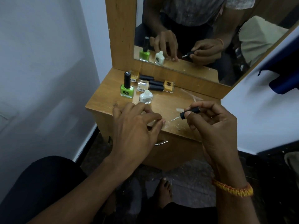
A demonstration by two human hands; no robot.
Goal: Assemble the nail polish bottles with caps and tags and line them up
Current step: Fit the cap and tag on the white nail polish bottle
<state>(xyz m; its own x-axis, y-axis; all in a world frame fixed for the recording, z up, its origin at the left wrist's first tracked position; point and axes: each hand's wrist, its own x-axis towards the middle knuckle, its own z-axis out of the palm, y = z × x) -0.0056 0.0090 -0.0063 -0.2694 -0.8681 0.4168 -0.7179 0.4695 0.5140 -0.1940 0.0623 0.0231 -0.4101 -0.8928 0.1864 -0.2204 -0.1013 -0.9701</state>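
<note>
A green nail polish bottle [126, 89] with a black cap stands upright at the left of the small wooden table [171, 101]. Beside it stands an uncapped clear bottle [145, 97]. Behind them three capped bottles lie on their sides: two amber ones [169, 86] [135, 75] and a clear one [143, 85]. My right hand [210, 123] pinches a black cap with its brush [188, 112] pointing left, above the table. My left hand [137, 125] rests on the table's front edge with fingers spread, just below the uncapped bottle, holding nothing that I can see.
A wood-framed mirror [194, 29] rises behind the table and reflects the hands and bottles. A clear plastic scrap [191, 95] and a small clear piece [179, 109] lie on the tabletop. White walls flank both sides. My knee and bare foot are below.
</note>
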